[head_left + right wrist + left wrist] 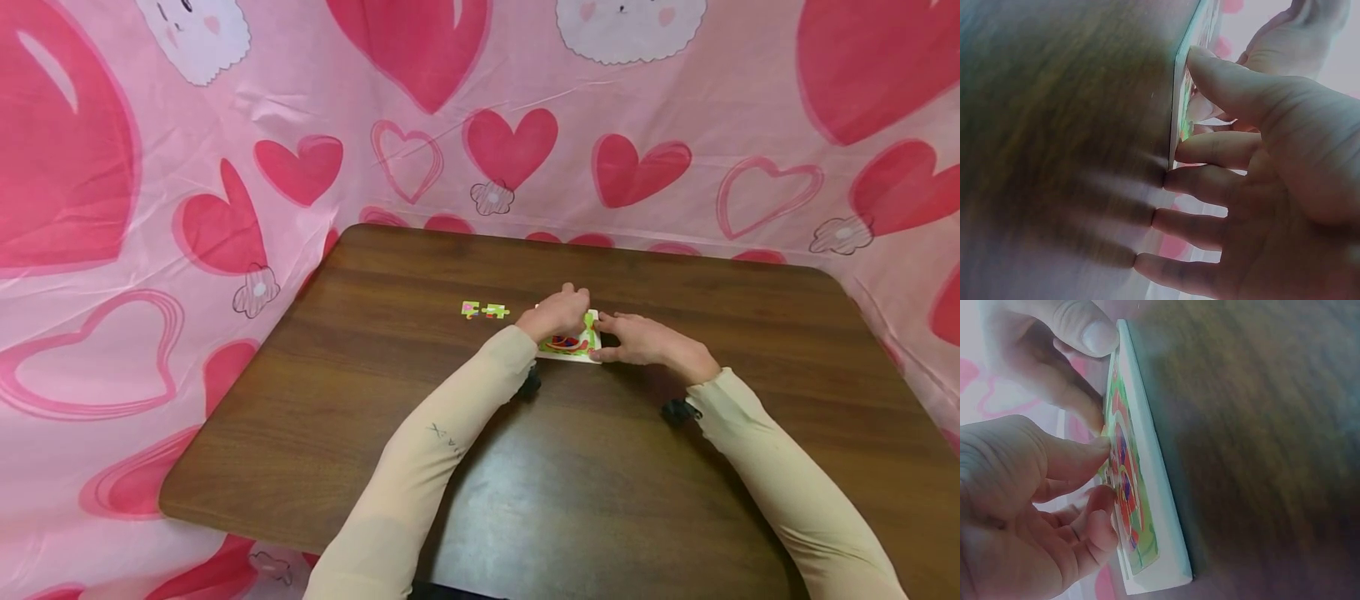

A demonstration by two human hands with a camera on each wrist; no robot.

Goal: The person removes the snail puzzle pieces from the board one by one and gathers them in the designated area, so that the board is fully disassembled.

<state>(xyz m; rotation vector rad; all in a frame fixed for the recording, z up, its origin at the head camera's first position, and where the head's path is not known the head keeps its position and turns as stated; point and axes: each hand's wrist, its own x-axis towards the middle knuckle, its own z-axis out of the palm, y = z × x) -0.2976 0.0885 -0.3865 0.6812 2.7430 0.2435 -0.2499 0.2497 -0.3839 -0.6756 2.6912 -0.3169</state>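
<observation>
A small jigsaw puzzle in a white tray [568,358] lies on the table, with a green, red and blue picture. My left hand [557,314] reaches over it from the left and hides much of its upper part. In the left wrist view, that hand's thumb and forefinger pinch a small green puzzle piece [1104,467] low against the picture. My right hand [645,340] is at the tray's right side, fingers spread. Its thumb rests on the tray's edge [1180,75] in the right wrist view, the forefinger touches the corner, and the other fingertips stand on the table.
Two loose puzzle pieces, a pink and green one [469,309] and a green and white one [497,312], lie side by side left of the tray. The brown wooden table [570,500] has rounded corners. A pink heart-print curtain [510,75] hangs behind it.
</observation>
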